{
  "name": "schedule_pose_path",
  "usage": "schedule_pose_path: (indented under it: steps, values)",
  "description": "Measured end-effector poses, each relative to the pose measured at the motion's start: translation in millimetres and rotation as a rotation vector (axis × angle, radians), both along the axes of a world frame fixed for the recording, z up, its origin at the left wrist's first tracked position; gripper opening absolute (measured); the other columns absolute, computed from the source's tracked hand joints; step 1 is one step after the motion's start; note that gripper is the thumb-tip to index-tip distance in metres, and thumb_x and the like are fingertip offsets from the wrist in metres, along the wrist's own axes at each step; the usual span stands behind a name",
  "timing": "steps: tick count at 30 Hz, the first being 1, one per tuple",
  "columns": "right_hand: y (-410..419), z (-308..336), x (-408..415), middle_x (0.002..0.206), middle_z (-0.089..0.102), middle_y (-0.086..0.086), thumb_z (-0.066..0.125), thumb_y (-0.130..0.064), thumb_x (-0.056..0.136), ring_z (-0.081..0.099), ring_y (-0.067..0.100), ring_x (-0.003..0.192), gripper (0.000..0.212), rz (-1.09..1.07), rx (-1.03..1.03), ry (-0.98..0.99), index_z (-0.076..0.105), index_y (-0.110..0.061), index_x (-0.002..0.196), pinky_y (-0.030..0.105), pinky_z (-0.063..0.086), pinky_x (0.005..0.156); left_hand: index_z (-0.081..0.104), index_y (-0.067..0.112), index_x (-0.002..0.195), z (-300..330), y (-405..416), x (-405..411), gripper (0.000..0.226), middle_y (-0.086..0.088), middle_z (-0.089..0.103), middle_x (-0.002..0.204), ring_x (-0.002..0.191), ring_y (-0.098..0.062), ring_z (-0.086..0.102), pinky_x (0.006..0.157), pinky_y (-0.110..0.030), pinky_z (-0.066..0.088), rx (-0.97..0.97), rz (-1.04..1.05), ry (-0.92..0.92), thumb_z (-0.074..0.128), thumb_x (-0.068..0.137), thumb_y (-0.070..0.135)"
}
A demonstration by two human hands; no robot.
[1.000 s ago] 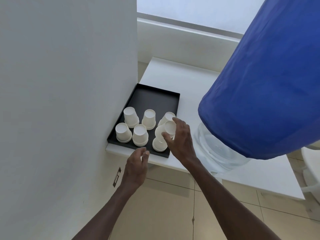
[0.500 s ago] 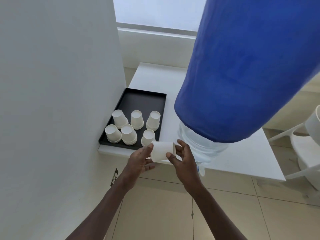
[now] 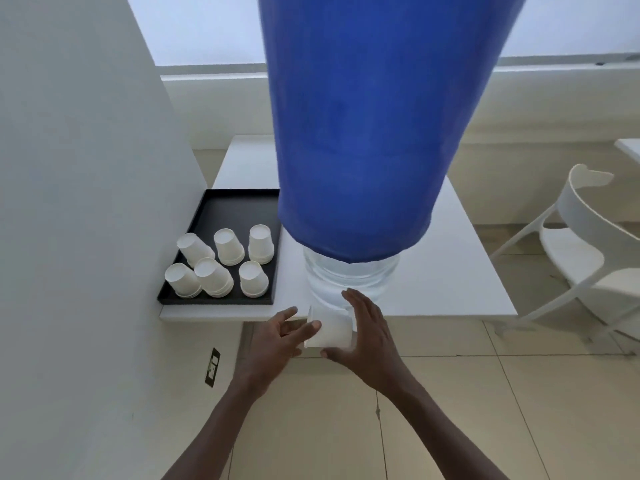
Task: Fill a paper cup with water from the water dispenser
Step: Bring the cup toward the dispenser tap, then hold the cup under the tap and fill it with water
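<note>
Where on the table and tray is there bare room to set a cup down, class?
The back half of the tray is bare, behind the upturned cups crowding its front. The table is bare right of the dispenser, up to its right edge. The front edge by the dispenser is crowded: both hands hold a cup there.

Tray left, dispenser right, cup at the table's front edge.
Your hands [image 3: 277, 341] [image 3: 374, 334] hold the cup [image 3: 330, 330] below the dispenser [image 3: 356, 133]; six cups [image 3: 221, 265] sit in the tray [image 3: 239, 206] at the table's [image 3: 450, 271] front-left corner.
</note>
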State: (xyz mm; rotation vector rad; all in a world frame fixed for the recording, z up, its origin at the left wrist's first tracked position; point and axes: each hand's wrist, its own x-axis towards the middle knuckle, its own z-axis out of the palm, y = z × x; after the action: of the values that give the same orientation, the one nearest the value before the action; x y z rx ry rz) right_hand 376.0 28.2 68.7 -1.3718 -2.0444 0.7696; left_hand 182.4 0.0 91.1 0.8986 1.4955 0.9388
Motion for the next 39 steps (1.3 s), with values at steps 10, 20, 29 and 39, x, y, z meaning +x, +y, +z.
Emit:
schedule_pose_path:
  steps: [10,20,29,39]
  values:
    - [-17.2,-31.7,52.8,0.144,0.050,-0.003,0.078,-0.041,0.076,0.043,0.015,0.133,0.086,-0.013,0.043,-0.089,0.036,-0.018,0.146,0.035,0.033,0.114,0.040,0.018,0.142,-7.5,1.2,89.4,0.089,0.003,0.065,0.116,0.101,-0.010,0.067,0.069,-0.019,0.056,0.033,-0.185,0.200,0.083,0.069,0.041]
    - [-19.5,-73.0,92.3,0.132,0.057,-0.003,0.081,-0.038,0.070,0.050,0.018,0.116,0.077,-0.171,-0.098,0.015,0.046,-0.018,0.135,0.022,0.036,0.097,0.064,0.019,0.108,-42.2,12.4,111.7,0.037,0.003,0.070,0.104,0.099,-0.010,0.066,0.079,-0.017,0.047,0.056,-0.125,0.414,0.072,0.081,0.044]
    - [-6.3,-135.0,90.1,0.123,0.048,0.001,0.079,-0.033,0.071,0.050,0.024,0.110,0.070,-0.309,-0.252,0.108,0.045,-0.019,0.131,0.029,0.045,0.090,0.056,0.013,0.129,-69.7,41.4,113.5,0.050,-0.003,0.063,0.127,0.113,-0.020,0.061,0.093,-0.022,0.042,0.352,-0.317,0.945,0.073,0.083,0.019]
    - [30.6,-168.4,46.4,0.126,0.057,0.001,0.077,-0.035,0.073,0.046,0.027,0.117,0.065,-0.330,-0.266,-0.011,0.049,-0.019,0.130,0.040,0.036,0.093,0.052,0.004,0.134,-91.3,56.8,105.2,0.060,-0.013,0.058,0.135,0.126,-0.028,0.053,0.103,-0.039,0.047,0.369,-0.509,1.143,0.076,0.079,0.012]
